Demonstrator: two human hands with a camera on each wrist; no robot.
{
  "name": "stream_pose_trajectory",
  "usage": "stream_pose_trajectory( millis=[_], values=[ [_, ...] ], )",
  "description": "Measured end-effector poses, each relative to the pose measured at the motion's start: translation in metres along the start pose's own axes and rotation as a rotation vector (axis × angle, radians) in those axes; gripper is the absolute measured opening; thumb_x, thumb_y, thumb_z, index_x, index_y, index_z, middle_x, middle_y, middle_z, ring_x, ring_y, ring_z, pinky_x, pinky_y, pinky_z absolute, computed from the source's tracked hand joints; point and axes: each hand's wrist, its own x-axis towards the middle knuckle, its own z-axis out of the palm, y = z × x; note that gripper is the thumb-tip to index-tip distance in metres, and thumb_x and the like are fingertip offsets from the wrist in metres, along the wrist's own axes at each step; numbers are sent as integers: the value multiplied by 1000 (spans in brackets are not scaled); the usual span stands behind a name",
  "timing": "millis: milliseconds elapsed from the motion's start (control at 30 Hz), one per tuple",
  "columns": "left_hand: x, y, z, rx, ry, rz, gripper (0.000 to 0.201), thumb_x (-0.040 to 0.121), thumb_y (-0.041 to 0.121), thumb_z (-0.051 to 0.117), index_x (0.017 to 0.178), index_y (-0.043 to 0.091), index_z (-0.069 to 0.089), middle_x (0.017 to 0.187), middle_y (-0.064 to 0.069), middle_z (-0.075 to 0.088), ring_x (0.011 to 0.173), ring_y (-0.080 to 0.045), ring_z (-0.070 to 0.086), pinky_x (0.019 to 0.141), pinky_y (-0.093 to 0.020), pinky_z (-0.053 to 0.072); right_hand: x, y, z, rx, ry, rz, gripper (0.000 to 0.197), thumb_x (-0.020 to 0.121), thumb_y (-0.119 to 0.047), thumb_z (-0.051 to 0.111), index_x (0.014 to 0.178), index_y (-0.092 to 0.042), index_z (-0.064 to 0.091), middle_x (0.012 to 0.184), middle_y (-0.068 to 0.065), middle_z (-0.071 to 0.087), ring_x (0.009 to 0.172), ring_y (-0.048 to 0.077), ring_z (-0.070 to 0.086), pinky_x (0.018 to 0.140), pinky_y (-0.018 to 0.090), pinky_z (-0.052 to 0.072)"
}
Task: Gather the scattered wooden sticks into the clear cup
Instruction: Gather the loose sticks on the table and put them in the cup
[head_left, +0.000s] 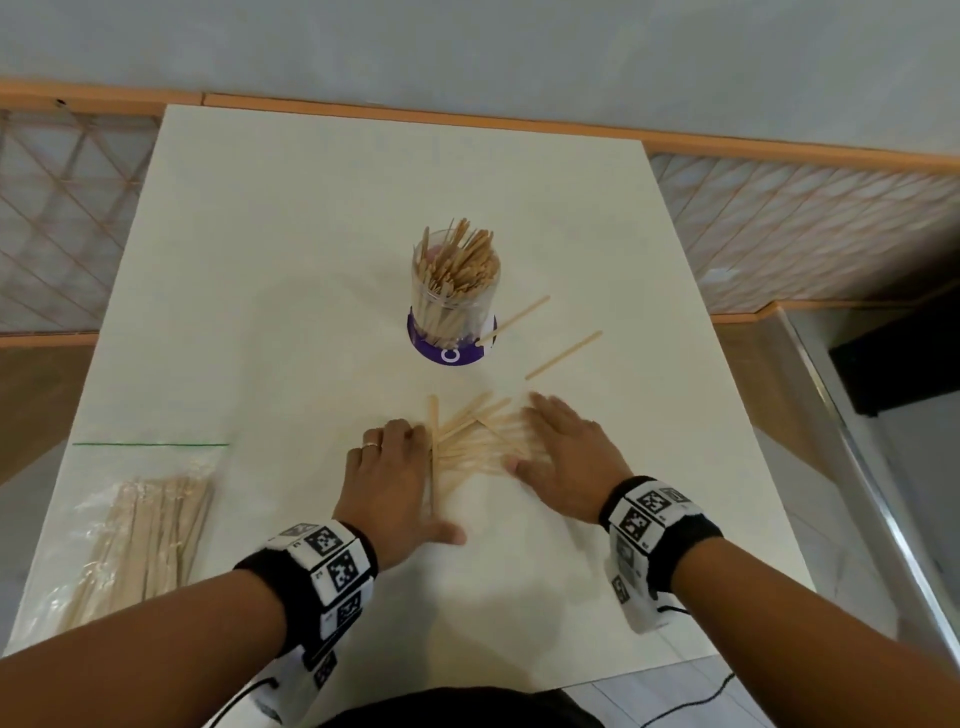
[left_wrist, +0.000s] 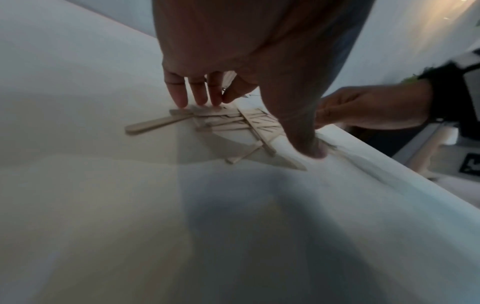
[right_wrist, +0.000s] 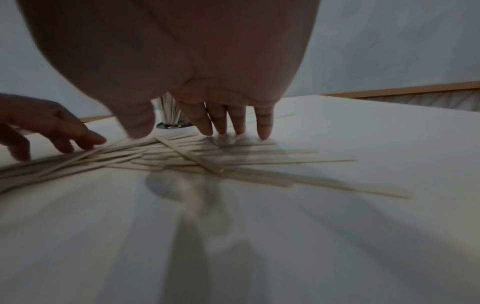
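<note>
A clear cup (head_left: 453, 296) with a purple base stands mid-table, packed with upright wooden sticks. In front of it lies a loose pile of sticks (head_left: 470, 441) crossing one another. My left hand (head_left: 392, 467) rests at the pile's left edge, its straight fingers (left_wrist: 197, 92) touching the stick ends. My right hand (head_left: 563, 449) lies flat over the pile's right side, fingertips (right_wrist: 235, 123) down on the sticks (right_wrist: 182, 158). Neither hand grips anything. One stray stick (head_left: 511, 321) leans at the cup's base and another stick (head_left: 563, 355) lies to its right.
A clear plastic bag of more sticks (head_left: 145, 535) lies at the table's near left. The white table (head_left: 291, 270) ends close to my body and at a drop on the right. A wall with an orange rail runs behind.
</note>
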Motion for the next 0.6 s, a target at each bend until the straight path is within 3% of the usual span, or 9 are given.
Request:
stream_pose_trajectory(
  millis=[100,167,300,400,500,600],
  values=[
    [-2,-2,2,-46,37,10,99,53,60,80,134,18,42,130,-6,39,117,-31,40,98,-42,38,-18,20,-5,-62,18,56,86,79,-61,59,148,-15,35,159,5,26,143,29,29,112,44,30],
    [0,-8,1,-141,66,25,79,60,41,85,128,16,53,124,-9,46,108,-33,46,94,-44,43,-26,34,-4,-27,41,79,69,80,-47,70,140,-18,49,149,5,40,131,29,40,106,42,37],
    [8,-21,-5,-329,62,50,48,74,14,79,119,11,64,111,-10,55,96,-30,56,89,-40,49,-24,34,6,206,140,49,33,88,-19,68,121,-16,70,117,6,63,112,29,53,97,39,43],
    [16,-26,-9,-392,52,49,48,72,8,80,118,10,66,104,-10,60,93,-29,61,89,-40,52,-12,20,13,274,154,-27,23,87,-13,69,109,-14,76,102,7,68,103,31,57,91,39,45],
    [24,-27,-12,-338,42,77,49,71,8,80,118,9,67,103,-12,60,94,-31,60,88,-39,51,2,-1,15,281,131,-94,22,88,-13,66,108,-15,76,102,5,68,105,25,55,88,29,40],
    [29,-26,-14,-263,12,144,42,73,8,76,114,11,69,102,-11,59,94,-31,57,84,-40,49,13,-24,12,264,90,-156,23,89,-13,62,106,-17,77,103,3,66,106,22,53,87,31,42]
  ],
)
